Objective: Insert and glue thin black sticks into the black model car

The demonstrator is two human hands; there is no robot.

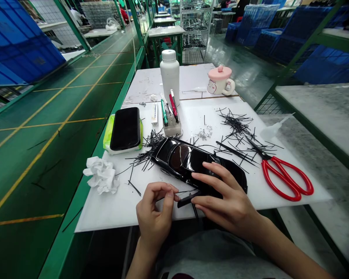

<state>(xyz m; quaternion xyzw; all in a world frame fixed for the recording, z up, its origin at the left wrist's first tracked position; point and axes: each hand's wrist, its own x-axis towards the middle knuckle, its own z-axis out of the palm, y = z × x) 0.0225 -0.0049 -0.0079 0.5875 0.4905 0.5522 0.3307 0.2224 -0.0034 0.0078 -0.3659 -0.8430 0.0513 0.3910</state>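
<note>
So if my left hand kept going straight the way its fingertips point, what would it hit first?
Probably the left end of the flat black strip by your right hand; your left hand looks close to it, though depth is unclear.

Left hand [154, 211] now, fingers pinching a thin black strip [185, 191]; right hand [231, 199] spread across the glossy black model car [189, 159] on the white worktop [119, 211]! Red-handled scissors [281, 176] lie right, a white plastic bottle [170, 75] stands behind.
</note>
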